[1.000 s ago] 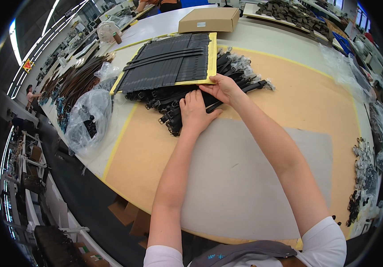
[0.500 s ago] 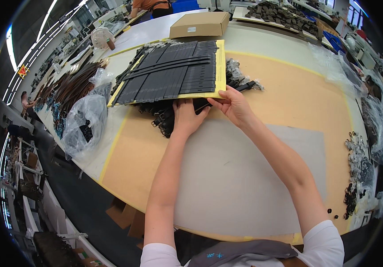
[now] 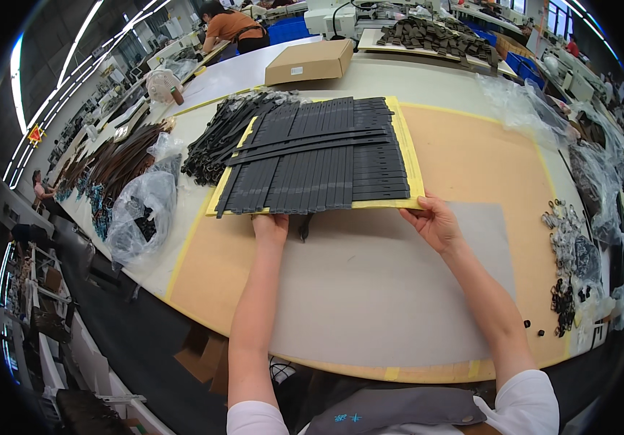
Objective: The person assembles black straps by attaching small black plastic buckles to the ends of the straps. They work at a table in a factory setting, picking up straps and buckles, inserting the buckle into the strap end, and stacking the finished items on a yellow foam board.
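Note:
A yellow board (image 3: 413, 163) bears a row of black straps (image 3: 310, 185) laid side by side, with a few more lying across them. I hold it tilted above the table. My left hand (image 3: 270, 228) supports it from beneath at the near edge, its fingers hidden under the board. At the near right corner, my right hand (image 3: 437, 223) is closed on the edge between thumb and fingers. A dark piece hangs below the board beside my left hand, too small to make out. Behind the board's left side lies a pile of black straps with buckles (image 3: 214, 141).
Brown straps (image 3: 113, 156) and a clear plastic bag (image 3: 144, 210) lie at the left. A cardboard box (image 3: 308, 61) stands at the back, near dark brown pieces (image 3: 435, 36). Metal buckles (image 3: 564, 246) lie along the right edge. A grey sheet (image 3: 392, 290) covers the table's near middle.
The board with its straps has moved right and toward me, uncovering the pile of black straps. My left hand has come off the straps below, and now holds the board's underside.

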The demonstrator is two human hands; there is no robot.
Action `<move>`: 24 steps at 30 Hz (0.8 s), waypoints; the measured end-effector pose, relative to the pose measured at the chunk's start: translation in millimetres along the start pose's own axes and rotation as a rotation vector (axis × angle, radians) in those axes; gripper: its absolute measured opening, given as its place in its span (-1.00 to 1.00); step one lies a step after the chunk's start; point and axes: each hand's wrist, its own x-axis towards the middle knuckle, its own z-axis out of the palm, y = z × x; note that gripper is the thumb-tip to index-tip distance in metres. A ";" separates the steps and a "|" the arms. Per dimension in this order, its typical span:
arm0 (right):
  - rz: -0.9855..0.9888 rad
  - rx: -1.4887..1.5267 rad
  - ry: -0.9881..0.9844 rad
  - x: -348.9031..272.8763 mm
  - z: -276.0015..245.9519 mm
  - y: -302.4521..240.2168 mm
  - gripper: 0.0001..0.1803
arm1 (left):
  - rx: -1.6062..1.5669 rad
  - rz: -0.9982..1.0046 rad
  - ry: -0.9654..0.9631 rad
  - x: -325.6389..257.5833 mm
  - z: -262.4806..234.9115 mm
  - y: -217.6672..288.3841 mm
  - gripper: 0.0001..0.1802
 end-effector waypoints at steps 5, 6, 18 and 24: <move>-0.030 -0.059 0.019 -49.6 -22.4 -26.8 -0.37 | -0.178 -0.049 -0.124 -27.8 0.5 33.1 -0.36; -0.041 -0.078 0.018 -62.4 -25.1 -31.7 -0.35 | -0.209 -0.063 -0.207 -32.0 -3.4 36.8 -0.34; -0.100 -0.221 0.185 -283.9 -101.6 -84.2 -0.27 | -0.174 -0.577 -0.374 -136.7 12.8 18.9 -0.24; -0.123 -0.246 0.293 -397.0 -93.7 -103.5 -0.27 | 0.018 -0.836 -0.483 -191.7 16.2 6.3 -0.27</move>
